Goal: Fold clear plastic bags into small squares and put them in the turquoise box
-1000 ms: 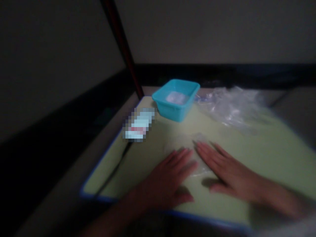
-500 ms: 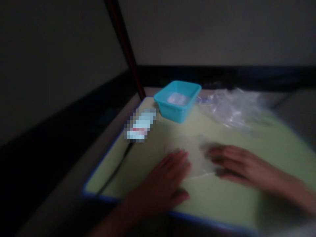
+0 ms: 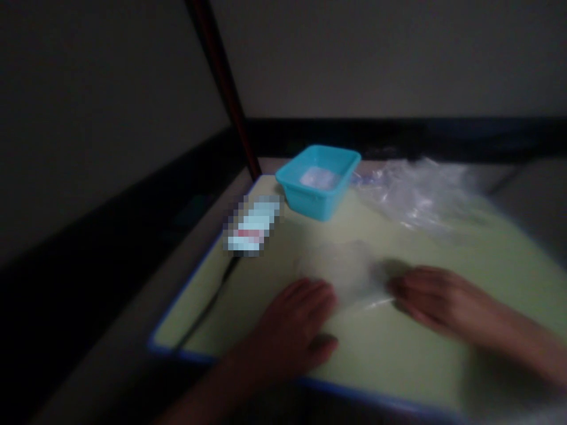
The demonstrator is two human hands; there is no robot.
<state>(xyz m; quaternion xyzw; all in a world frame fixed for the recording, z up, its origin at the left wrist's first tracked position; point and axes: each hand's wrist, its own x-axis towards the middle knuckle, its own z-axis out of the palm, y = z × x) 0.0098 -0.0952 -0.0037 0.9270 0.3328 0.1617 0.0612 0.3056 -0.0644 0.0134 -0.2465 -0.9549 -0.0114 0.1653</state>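
Observation:
A clear plastic bag (image 3: 349,268) lies nearly flat on the yellow-green tabletop, its near edge catching the light. My left hand (image 3: 299,321) rests palm down at its left side, fingers stretched out and thumb apart. At the bag's right edge, the fingers of my right hand (image 3: 429,298) are drawn together and pinch the plastic. The fingertips there are dark and blurred.
A turquoise plastic basket (image 3: 305,198) with something whitish inside stands at the back. To its right lies a crumpled heap of clear plastic (image 3: 416,195). A pixelated phone-like device (image 3: 254,224) with a black cable (image 3: 208,304) is at left.
My right hand has shifted slightly right and its fingers have closed on the bag's edge. The left hand has drawn back a little toward me, its fingers lower on the bag.

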